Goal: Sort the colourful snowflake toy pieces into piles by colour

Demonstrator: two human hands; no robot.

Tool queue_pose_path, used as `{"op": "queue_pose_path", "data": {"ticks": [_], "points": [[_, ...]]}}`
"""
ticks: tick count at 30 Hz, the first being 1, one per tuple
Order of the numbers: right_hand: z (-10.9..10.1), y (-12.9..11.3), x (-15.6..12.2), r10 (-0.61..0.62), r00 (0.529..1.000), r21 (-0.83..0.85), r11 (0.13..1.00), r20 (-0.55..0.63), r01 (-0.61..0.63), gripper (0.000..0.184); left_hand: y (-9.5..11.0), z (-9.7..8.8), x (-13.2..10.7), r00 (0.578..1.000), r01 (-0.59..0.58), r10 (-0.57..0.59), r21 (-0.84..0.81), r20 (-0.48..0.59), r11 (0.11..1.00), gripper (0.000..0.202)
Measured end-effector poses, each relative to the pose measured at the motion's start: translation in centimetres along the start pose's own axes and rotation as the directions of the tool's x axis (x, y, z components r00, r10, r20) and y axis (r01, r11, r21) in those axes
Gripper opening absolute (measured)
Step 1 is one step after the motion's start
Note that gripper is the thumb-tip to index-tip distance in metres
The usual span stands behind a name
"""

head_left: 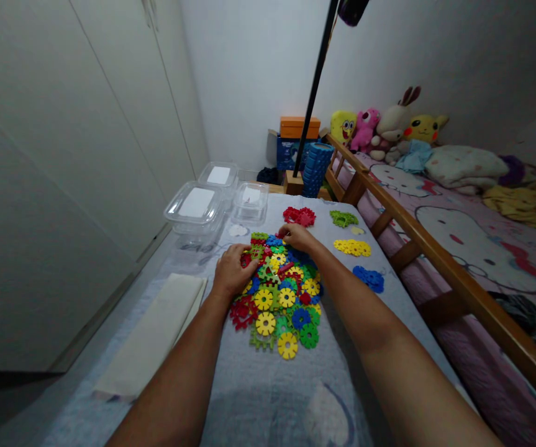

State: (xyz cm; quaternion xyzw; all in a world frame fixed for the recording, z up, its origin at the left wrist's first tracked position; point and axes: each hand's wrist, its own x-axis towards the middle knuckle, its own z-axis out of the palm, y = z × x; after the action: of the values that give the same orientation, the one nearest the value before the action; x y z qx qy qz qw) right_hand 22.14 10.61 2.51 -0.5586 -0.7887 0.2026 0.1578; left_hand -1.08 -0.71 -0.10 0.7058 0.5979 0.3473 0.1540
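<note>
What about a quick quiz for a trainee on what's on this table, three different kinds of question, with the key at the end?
1. Fill in the blank: The left hand is at the left side of the mixed pile, while the right hand is at its ____ edge (near or far).
2. Multiple choice: Which single-colour group lies nearest the camera? A) red B) light green C) yellow D) blue
3. True or false: The folded cream cloth lies to the right of the mixed pile.

Key: 1. far; 2. D, the blue group; 3. false, the folded cream cloth lies to its left.
</note>
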Motion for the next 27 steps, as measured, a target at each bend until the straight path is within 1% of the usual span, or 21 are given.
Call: {"op": "queue_pose_path", "data": {"ticks": [3, 5, 7, 9, 11, 13, 15, 17, 20, 24, 27], "points": [[0.2, 0.0, -0.1, 0.021, 0.999, -0.022, 1.0, -0.047, -0.022, 0.021, 0.1, 0.0, 0.0, 1.0, 0.0, 0.0, 0.005, 0.006, 1.0, 0.036], [0.2, 0.1, -0.1, 0.025, 0.995, 0.003, 1.0, -0.092, -0.025, 0.018, 0.1, -0.1, 0.0, 1.0, 0.001, -0.001, 0.005, 0.009, 1.0, 0.036], [0.1, 0.5, -0.2, 0.024, 0.987, 0.049, 0.999, -0.161, -0.017, 0.017, 0.1, -0.1, 0.0, 1.0, 0.005, -0.005, 0.009, 0.012, 1.0, 0.036], [-0.3, 1.2, -0.4, 0.057, 0.963, 0.109, 0.994, -0.263, -0.029, 0.017, 0.2, -0.1, 0.0, 1.0, 0.009, -0.009, 0.018, 0.014, 1.0, 0.035], [-1.0, 2.3, -0.5, 0.139, 0.914, 0.181, 0.981, -0.381, -0.074, 0.017, 0.2, -0.1, 0.0, 1.0, 0.01, -0.011, 0.034, 0.017, 0.999, 0.034], [-1.8, 3.5, -0.6, 0.252, 0.837, 0.256, 0.957, -0.485, -0.139, 0.016, 0.3, -0.1, -0.1, 1.0, 0.008, -0.009, 0.049, 0.019, 0.999, 0.033], [-2.4, 4.8, -0.7, 0.355, 0.762, 0.318, 0.926, -0.541, -0.206, 0.013, 0.4, -0.1, -0.1, 1.0, 0.003, -0.004, 0.062, 0.016, 0.998, 0.032], [-2.8, 5.8, -0.5, 0.437, 0.708, 0.365, 0.892, -0.554, -0.266, 0.011, 0.4, -0.1, -0.1, 1.0, -0.003, 0.002, 0.07, 0.014, 0.998, 0.032], [-3.0, 6.8, 0.0, 0.515, 0.659, 0.406, 0.853, -0.548, -0.328, 0.009, 0.4, -0.1, -0.1, 1.0, -0.004, 0.003, 0.081, 0.016, 0.997, 0.032], [-3.5, 7.2, 1.1, 0.562, 0.628, 0.406, 0.826, -0.538, -0.392, 0.012, 0.4, -0.2, -0.1, 1.0, -0.006, 0.005, 0.081, 0.016, 0.997, 0.032], [-3.8, 7.3, 2.0, 0.572, 0.617, 0.399, 0.82, -0.54, -0.411, 0.014, 0.4, -0.2, -0.1, 1.0, -0.007, 0.005, 0.073, 0.024, 0.997, 0.032]]}}
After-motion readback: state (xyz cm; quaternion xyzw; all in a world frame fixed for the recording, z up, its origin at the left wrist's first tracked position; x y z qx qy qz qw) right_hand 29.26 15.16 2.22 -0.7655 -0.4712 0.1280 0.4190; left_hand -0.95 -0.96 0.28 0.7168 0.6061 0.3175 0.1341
